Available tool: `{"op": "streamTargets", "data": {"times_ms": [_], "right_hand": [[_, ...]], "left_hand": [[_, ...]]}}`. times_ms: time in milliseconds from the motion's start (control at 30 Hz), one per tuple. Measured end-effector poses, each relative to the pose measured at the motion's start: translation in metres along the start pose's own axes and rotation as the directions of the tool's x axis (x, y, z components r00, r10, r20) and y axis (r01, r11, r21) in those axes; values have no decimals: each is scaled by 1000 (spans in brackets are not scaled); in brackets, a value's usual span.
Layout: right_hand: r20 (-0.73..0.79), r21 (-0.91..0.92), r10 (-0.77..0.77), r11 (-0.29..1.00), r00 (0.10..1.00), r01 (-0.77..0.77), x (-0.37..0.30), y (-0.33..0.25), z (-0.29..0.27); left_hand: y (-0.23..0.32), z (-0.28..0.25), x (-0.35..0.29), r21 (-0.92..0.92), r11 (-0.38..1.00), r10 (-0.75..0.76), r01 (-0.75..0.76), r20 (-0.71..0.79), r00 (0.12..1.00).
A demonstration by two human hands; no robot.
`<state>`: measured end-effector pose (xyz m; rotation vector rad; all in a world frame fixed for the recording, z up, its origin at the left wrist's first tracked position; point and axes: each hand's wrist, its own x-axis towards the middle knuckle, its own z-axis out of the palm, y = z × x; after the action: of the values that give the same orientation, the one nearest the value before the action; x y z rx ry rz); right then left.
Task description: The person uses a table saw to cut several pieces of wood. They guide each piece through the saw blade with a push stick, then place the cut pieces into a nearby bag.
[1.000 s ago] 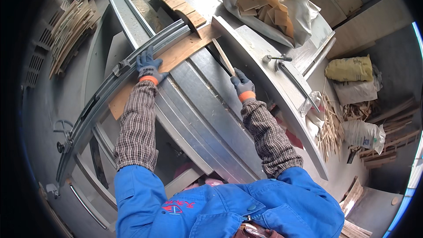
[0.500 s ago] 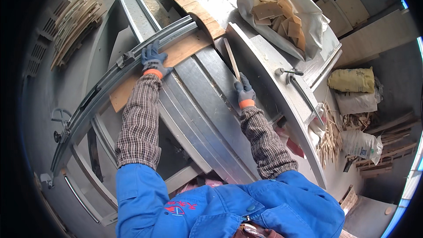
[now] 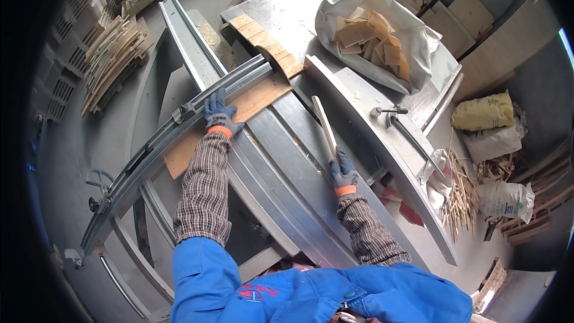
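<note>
My left hand (image 3: 221,112), in a grey-blue glove with an orange cuff, rests on a long wooden board (image 3: 263,100). Its fingers are stretched out toward the metal fence (image 3: 239,81) that the board lies against. In my right hand (image 3: 344,171), gloved alike, is a thin wooden stick (image 3: 323,122), gripped at its near end and pointing away from me. The stick is over the metal saw table (image 3: 293,137), beside a dark lengthwise gap. Past the board's far end, a curved wooden strip (image 3: 272,45) lies along the table. No blade can be made out.
A long side fence (image 3: 382,155) runs along the right, with a clamp handle (image 3: 391,111) on it. Behind it a white sack (image 3: 412,42) holds wood offcuts. Stacked slats (image 3: 116,63) stand far left; bags (image 3: 487,110) and thin sticks (image 3: 460,197) lie at right.
My right hand has drawn the stick nearer to me, away from the curved strip. My left hand keeps its place on the board. The whole view has shifted slightly.
</note>
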<state>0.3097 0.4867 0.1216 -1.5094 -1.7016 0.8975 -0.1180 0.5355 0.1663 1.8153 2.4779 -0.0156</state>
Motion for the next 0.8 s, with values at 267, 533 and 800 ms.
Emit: {"op": "streamTargets", "data": {"times_ms": [267,533,800], "right_hand": [[24,-75,-35,997,999,36,-36,18,-52],[33,-36,-35,999,999,36,-63,37,-92],[-1,-15,-43,999,999,43,-85,56,-113]], "left_hand": [[45,-3,-55,51,998,21,-21,19,1000],[59,56,-98,97,972,236,-216,-345,908],[116,82,-81,130,925,376,-356,-418,827]]}}
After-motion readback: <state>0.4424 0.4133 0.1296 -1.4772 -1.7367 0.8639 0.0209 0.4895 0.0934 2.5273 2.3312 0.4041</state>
